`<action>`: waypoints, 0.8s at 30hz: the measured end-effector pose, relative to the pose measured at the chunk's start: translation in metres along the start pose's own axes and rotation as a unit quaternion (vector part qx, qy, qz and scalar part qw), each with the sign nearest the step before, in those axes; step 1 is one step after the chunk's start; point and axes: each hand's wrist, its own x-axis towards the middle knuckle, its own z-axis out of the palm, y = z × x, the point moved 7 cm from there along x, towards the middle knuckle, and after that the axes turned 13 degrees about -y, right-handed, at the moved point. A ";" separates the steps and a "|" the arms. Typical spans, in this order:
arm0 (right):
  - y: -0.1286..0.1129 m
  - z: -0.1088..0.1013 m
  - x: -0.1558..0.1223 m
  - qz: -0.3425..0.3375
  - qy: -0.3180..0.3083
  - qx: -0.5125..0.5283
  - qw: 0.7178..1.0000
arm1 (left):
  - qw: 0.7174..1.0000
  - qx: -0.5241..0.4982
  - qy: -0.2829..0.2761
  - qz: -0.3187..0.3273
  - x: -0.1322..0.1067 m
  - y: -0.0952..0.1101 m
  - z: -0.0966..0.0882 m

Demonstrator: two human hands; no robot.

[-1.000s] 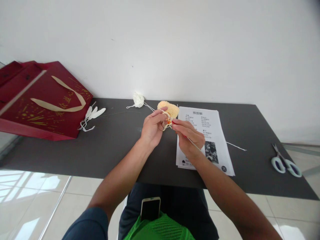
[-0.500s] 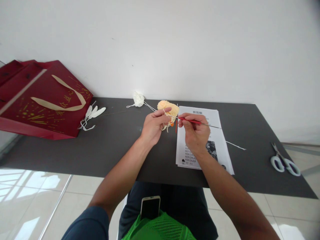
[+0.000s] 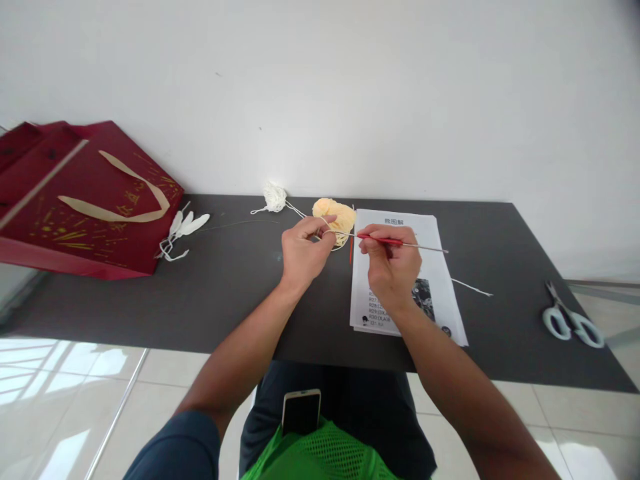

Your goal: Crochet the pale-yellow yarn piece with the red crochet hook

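Observation:
My left hand [image 3: 303, 252] is closed, pinching a pale yellow crocheted piece [image 3: 337, 219] and its white yarn above the dark table [image 3: 230, 293]. My right hand [image 3: 393, 267] is closed around a crochet hook [image 3: 400, 243] with a red grip and a metal shaft, held nearly level with its tip at the yellow piece. A white yarn strand runs from the piece back to a small white yarn ball [image 3: 275, 197] near the wall. Under my right hand lies a printed pattern sheet [image 3: 405, 277].
A dark red gift bag [image 3: 85, 200] lies at the table's left end, with white feather-like pieces [image 3: 183, 230] beside it. Scissors [image 3: 570, 319] with pale handles lie at the far right. A loose white strand [image 3: 473, 288] lies right of the sheet. A phone [image 3: 301, 411] rests on my lap.
My right hand has turned, so the hook now shows lying level across the sheet with its tip at the yellow piece. My left hand has dropped a little, fingers curled tighter.

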 end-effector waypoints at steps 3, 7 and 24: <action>0.009 -0.002 0.006 0.038 0.001 0.095 0.995 | 0.996 -0.073 -0.028 -0.042 0.002 -0.012 0.003; 0.019 -0.003 0.014 0.070 0.005 0.213 0.974 | 0.971 -0.214 -0.055 -0.093 0.004 -0.025 0.011; 0.050 0.017 0.002 0.213 0.022 0.314 0.925 | 0.952 -0.296 -0.019 -0.073 0.002 -0.016 0.013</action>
